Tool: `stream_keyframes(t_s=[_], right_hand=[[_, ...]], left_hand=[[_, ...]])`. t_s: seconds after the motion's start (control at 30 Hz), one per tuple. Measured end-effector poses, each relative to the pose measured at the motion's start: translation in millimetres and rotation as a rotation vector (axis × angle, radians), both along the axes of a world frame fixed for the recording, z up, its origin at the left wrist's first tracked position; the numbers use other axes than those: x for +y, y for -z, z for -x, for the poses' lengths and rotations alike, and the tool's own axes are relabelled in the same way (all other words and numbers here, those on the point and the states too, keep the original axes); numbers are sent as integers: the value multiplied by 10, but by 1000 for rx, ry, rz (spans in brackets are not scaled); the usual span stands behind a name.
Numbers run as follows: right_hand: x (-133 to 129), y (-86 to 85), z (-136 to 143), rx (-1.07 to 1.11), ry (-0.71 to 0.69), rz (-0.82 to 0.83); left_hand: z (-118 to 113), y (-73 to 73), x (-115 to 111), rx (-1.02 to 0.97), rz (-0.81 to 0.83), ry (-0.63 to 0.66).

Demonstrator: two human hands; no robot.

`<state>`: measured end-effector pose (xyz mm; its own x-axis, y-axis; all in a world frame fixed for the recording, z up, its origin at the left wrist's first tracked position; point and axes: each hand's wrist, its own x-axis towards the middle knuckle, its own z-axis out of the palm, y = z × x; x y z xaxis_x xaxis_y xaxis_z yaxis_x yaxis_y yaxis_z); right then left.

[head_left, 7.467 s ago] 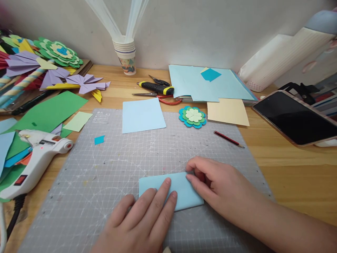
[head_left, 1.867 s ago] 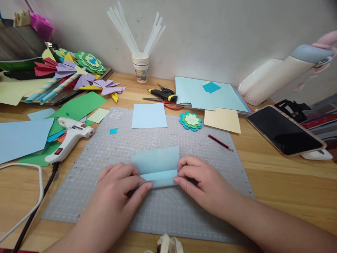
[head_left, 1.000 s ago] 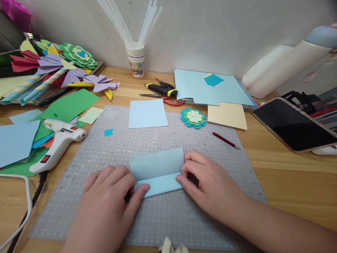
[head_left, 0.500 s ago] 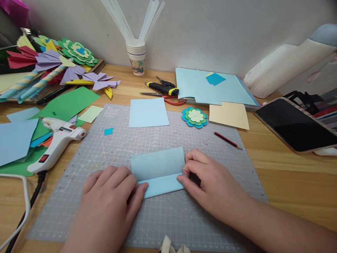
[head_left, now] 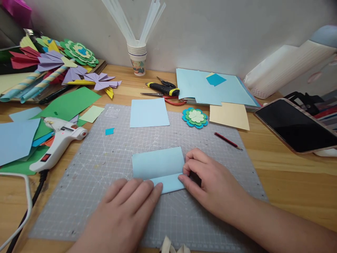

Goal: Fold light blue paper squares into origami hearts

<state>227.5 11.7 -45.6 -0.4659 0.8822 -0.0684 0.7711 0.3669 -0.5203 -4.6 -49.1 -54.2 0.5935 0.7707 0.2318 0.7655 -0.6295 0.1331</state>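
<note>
A light blue paper (head_left: 158, 162) lies on the grey cutting mat (head_left: 210, 225), its near edge folded over into a strip. My left hand (head_left: 126, 207) rests on the left part of that strip, fingers together and pressed down, with the thumb along the near fold. At the paper's right end, my right hand (head_left: 213, 182) pinches the strip between thumb and bent fingers. Part of the strip is hidden under both hands.
Beyond the paper lie a pale blue square (head_left: 149, 113), a layered paper flower (head_left: 195, 117) and a pencil (head_left: 228, 141). A glue gun (head_left: 59, 140) is at left, a phone (head_left: 298, 124) at right, scissors and a cutter (head_left: 163, 89) at the back.
My left hand has slid right along the folded strip, from its left end towards the middle, and its fingers lie flatter. My right hand has hardly moved.
</note>
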Motion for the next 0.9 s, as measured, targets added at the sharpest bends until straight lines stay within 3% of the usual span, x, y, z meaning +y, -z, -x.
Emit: stream_keyframes(t_s=[0.13, 0.37, 0.9], right_hand=[[-9, -7, 0, 18, -5, 18], [-17, -8, -18, 45, 8, 3], [-12, -16, 3, 27, 4, 28]], left_hand=[[-73, 32, -89, 126, -32, -7], [-90, 97, -150, 116, -79, -85], [-85, 70, -152, 121, -65, -97]])
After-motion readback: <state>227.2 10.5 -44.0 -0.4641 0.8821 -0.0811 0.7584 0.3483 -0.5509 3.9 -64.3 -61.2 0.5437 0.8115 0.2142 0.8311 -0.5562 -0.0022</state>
